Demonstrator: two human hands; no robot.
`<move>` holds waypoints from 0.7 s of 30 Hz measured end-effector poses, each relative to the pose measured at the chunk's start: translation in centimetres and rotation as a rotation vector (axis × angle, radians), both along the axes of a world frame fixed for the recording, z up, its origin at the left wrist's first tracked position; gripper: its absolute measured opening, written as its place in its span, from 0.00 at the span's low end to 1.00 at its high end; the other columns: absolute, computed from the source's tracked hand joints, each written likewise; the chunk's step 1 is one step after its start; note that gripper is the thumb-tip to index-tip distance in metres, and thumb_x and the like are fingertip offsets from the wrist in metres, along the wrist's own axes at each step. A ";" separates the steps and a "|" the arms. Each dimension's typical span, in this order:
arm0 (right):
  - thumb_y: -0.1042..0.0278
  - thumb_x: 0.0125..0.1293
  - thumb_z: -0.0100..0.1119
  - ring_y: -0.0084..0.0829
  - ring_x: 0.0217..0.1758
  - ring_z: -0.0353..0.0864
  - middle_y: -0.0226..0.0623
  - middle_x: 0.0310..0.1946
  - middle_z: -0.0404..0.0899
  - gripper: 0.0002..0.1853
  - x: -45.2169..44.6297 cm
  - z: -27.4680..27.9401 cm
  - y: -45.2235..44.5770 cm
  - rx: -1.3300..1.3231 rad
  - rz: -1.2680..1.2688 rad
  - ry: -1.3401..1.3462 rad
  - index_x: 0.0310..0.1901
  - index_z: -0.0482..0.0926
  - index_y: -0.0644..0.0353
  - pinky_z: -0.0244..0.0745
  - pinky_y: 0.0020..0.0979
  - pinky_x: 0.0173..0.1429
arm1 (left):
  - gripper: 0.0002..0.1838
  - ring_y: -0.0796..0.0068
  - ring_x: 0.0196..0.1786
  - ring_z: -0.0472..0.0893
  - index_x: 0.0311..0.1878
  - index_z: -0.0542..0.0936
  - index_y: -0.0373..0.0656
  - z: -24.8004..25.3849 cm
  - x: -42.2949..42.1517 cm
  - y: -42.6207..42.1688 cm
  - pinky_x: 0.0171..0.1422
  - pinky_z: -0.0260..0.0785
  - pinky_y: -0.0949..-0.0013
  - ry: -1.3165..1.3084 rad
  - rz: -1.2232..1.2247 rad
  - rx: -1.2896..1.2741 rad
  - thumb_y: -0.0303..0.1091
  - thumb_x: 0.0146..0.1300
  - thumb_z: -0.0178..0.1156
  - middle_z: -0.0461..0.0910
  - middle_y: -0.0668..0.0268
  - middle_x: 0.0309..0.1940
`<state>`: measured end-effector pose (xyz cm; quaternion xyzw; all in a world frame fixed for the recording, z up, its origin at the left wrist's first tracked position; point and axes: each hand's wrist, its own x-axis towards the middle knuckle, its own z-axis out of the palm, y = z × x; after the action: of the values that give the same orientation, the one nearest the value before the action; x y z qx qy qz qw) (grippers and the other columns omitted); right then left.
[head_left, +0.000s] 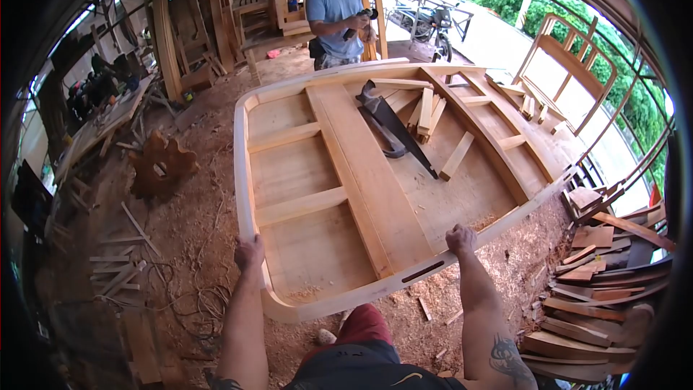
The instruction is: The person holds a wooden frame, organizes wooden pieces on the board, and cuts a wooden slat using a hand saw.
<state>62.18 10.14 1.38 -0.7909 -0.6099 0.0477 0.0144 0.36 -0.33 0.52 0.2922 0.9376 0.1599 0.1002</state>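
A large wooden frame with rounded corners and crosspieces [372, 173] spans the middle of the view. My left hand [250, 253] is closed around its left edge, close to the near corner. Farther right, my right hand [461, 239] grips the near rail, just above a dark slot. Inside the frame lie a handsaw [404, 137], a second dark tool partly under it, and several short wood blocks [456, 156], none touched by my hands. Wood shavings [307, 292] rest in the near left compartment.
Beyond the frame a person [336, 11] in a blue shirt holds a dark tool. Stacked wood pieces [585, 318] lie at the right. A round wooden slab [163, 166], sticks and cords [195, 303] cover the ground leftward. A motorcycle [437, 25] stands behind.
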 end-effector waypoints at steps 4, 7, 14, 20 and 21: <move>0.54 0.68 0.51 0.47 0.56 0.87 0.52 0.45 0.89 0.20 0.1 0.0 0.0 0.002 0.002 0.002 0.47 0.88 0.56 0.72 0.46 0.67 | 0.35 0.39 0.50 0.88 0.59 0.71 0.33 0.2 0.1 0.0 0.57 0.82 0.45 -0.006 0.002 0.002 0.60 0.68 0.57 0.86 0.38 0.46; 0.54 0.68 0.51 0.48 0.55 0.87 0.52 0.45 0.89 0.20 0.1 0.0 0.0 0.009 0.005 0.003 0.47 0.88 0.56 0.72 0.46 0.67 | 0.35 0.39 0.51 0.88 0.59 0.71 0.33 -0.1 0.0 0.0 0.57 0.81 0.45 -0.004 0.001 0.020 0.60 0.68 0.57 0.86 0.38 0.46; 0.54 0.69 0.50 0.47 0.56 0.87 0.51 0.46 0.89 0.20 0.3 -0.4 0.1 -0.001 -0.003 0.003 0.48 0.88 0.56 0.72 0.46 0.67 | 0.35 0.40 0.51 0.88 0.58 0.71 0.33 0.4 0.3 -0.1 0.58 0.81 0.45 -0.011 -0.001 0.014 0.60 0.68 0.58 0.86 0.38 0.47; 0.54 0.69 0.50 0.47 0.55 0.87 0.51 0.46 0.89 0.20 -0.2 0.5 -0.2 -0.003 0.000 -0.004 0.47 0.88 0.56 0.71 0.47 0.67 | 0.37 0.37 0.52 0.87 0.62 0.71 0.35 -0.5 -0.3 0.0 0.58 0.80 0.42 -0.031 0.004 0.013 0.62 0.67 0.57 0.86 0.36 0.49; 0.54 0.69 0.50 0.47 0.55 0.87 0.51 0.45 0.89 0.20 -0.3 0.6 -0.2 -0.002 0.000 -0.003 0.47 0.88 0.56 0.71 0.47 0.67 | 0.37 0.37 0.52 0.87 0.62 0.71 0.35 -0.5 -0.3 0.0 0.58 0.80 0.42 -0.028 0.003 0.014 0.62 0.67 0.57 0.86 0.36 0.49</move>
<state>61.90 9.91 2.00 -0.7910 -0.6099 0.0470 0.0129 0.07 -0.29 0.01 0.2891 0.9354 0.1707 0.1111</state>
